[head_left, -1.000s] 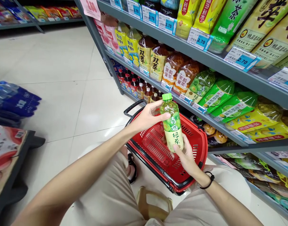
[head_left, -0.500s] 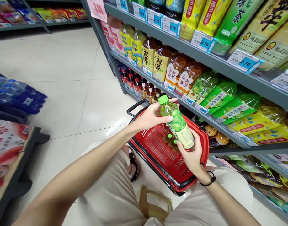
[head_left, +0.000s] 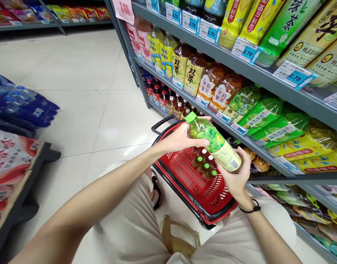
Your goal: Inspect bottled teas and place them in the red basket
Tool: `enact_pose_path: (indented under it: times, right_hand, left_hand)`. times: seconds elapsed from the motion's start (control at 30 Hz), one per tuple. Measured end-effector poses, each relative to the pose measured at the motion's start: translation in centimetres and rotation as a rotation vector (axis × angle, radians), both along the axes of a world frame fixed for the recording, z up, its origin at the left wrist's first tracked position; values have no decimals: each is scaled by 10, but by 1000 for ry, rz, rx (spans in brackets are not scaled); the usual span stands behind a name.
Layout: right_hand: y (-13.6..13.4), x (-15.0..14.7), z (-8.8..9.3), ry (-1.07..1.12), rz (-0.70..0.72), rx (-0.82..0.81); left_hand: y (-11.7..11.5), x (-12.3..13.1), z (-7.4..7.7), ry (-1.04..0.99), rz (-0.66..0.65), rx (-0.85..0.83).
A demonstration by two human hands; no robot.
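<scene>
Both hands hold one clear plastic bottle of green plum tea (head_left: 212,141), and it lies tilted in the air above the basket. Its bright green screw cap (head_left: 191,117) points to upper left, and its lower end points to lower right. The smooth bottle has a printed wrap with round green plums, and on the cream lower part there is a small barcode panel.

The left hand (head_left: 179,138) is closed around the upper part of the bottle, near the neck, with the forearm coming from the lower left. The right hand (head_left: 233,179) cups the lower end from below, with the fingers curved up around it and the wrist bent. A thin black bracelet (head_left: 252,209) sits on this wrist.

Under the hands is a red plastic basket (head_left: 226,209) with a grid of openings and a black handle (head_left: 160,126). Inside it stand several bottles with green caps (head_left: 204,167), close together. The basket is low, beside beige shorts (head_left: 124,227).

To the right, grey metal shelves (head_left: 267,75) carry rows of plastic bottles and shiny green drink pouches (head_left: 263,115), with white and blue price labels (head_left: 293,75) on the edges. The floor is of glossy pale tile (head_left: 102,121). On the left lie blue shrink-wrapped water bottles (head_left: 22,108).
</scene>
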State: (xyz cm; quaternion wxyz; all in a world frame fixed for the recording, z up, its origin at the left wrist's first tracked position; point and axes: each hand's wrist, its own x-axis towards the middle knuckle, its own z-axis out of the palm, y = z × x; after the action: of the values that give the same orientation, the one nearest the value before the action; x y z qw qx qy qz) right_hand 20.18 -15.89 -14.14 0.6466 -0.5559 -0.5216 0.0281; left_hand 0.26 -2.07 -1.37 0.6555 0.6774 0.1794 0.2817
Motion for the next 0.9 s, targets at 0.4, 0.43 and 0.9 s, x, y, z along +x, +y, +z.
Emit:
enact_pose_path:
  times: [0.4,0.43,0.9]
  right_hand:
    - [-11,-26,26,1034,1080,-516]
    - [-11,-26,29,1094,1169,-552]
    - [0,-7,36,1199,1182,-866]
  left_hand:
    - [14,5,-21,-145,34,-291]
    - [15,6,-25,-110,51,-319]
    - [23,32,-68,212,235,-602]
